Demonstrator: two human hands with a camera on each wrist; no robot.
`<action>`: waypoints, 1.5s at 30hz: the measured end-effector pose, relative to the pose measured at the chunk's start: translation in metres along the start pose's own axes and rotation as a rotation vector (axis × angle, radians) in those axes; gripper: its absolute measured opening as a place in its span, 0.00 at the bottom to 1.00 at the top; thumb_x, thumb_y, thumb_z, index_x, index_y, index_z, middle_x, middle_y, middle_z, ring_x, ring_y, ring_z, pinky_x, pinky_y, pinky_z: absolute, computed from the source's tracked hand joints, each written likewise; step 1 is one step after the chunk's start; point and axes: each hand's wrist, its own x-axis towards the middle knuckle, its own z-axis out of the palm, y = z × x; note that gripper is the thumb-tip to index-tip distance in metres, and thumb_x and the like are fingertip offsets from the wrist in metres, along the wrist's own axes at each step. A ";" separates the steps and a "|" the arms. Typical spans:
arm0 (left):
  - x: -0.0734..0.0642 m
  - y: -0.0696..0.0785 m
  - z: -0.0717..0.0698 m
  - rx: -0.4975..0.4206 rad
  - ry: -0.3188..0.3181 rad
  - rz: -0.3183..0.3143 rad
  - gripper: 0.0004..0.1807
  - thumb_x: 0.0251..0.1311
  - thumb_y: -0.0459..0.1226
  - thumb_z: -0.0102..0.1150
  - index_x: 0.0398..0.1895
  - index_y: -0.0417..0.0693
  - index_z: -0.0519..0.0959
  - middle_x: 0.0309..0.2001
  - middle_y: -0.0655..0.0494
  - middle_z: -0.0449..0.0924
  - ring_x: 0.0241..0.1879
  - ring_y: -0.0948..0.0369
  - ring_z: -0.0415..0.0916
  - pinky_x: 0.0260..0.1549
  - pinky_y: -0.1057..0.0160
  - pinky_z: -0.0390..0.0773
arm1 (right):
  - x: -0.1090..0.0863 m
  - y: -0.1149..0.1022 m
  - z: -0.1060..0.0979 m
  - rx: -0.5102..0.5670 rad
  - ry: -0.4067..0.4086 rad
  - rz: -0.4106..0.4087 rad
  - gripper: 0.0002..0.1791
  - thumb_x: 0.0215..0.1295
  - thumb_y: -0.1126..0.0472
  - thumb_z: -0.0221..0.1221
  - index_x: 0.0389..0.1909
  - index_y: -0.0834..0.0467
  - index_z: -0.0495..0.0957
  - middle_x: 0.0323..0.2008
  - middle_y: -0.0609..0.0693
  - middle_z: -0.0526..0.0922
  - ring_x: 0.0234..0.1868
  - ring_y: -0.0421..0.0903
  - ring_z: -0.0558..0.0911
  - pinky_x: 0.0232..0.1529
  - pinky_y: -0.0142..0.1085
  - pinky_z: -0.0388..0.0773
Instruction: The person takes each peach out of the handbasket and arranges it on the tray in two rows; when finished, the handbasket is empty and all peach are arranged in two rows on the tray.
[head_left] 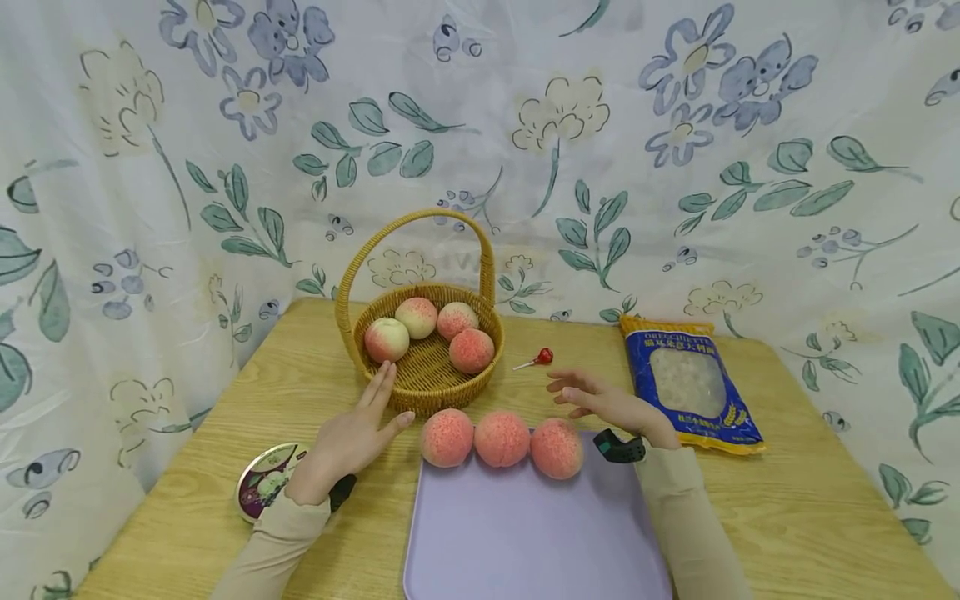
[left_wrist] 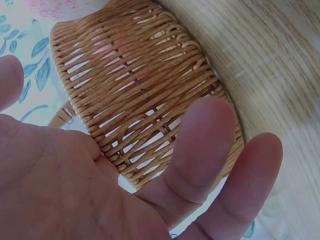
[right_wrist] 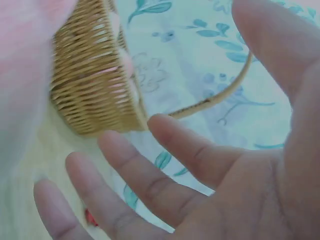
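Note:
My left hand [head_left: 349, 437] reaches to the front left of a wicker basket [head_left: 427, 402], fingers extended. In the left wrist view its fingers overlap the basket's woven side [left_wrist: 135, 90]; whether they touch it I cannot tell. Several peaches [head_left: 472, 351] lie inside the basket, whose handle [head_left: 420, 215] stands upright. Three pink peaches [head_left: 502, 439] sit in a row along the far edge of a lilac tray [head_left: 532, 533]. Past the tray's far right corner hovers my right hand [head_left: 603, 402], loosely bent and holding nothing; the right wrist view shows its spread fingers [right_wrist: 145, 185].
A red lollipop [head_left: 544, 357] lies right of the basket. Farther right is a blue and yellow pasta bag [head_left: 690, 383]. A round, patterned lid or tin [head_left: 262, 483] lies partly under my left forearm. A floral curtain [head_left: 480, 125] hangs behind the wooden table [head_left: 180, 500].

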 end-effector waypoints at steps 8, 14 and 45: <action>0.000 -0.002 0.000 0.000 0.001 -0.010 0.45 0.70 0.61 0.38 0.79 0.50 0.37 0.79 0.48 0.36 0.48 0.38 0.79 0.29 0.49 0.78 | 0.032 -0.028 -0.006 0.022 0.051 -0.057 0.29 0.77 0.53 0.44 0.72 0.65 0.55 0.66 0.70 0.65 0.66 0.67 0.67 0.60 0.54 0.73; 0.001 -0.001 0.000 0.004 -0.003 -0.011 0.44 0.70 0.61 0.39 0.79 0.51 0.37 0.79 0.49 0.37 0.44 0.39 0.81 0.27 0.51 0.77 | 0.056 -0.048 -0.007 0.015 0.078 -0.069 0.29 0.76 0.52 0.45 0.71 0.63 0.58 0.68 0.67 0.64 0.68 0.64 0.67 0.62 0.53 0.72; -0.002 -0.003 0.001 0.005 0.004 -0.045 0.43 0.70 0.59 0.43 0.78 0.54 0.39 0.79 0.57 0.38 0.48 0.43 0.81 0.21 0.60 0.71 | 0.181 -0.087 0.017 0.067 0.137 0.090 0.36 0.75 0.45 0.45 0.75 0.58 0.48 0.75 0.62 0.49 0.74 0.62 0.56 0.68 0.55 0.64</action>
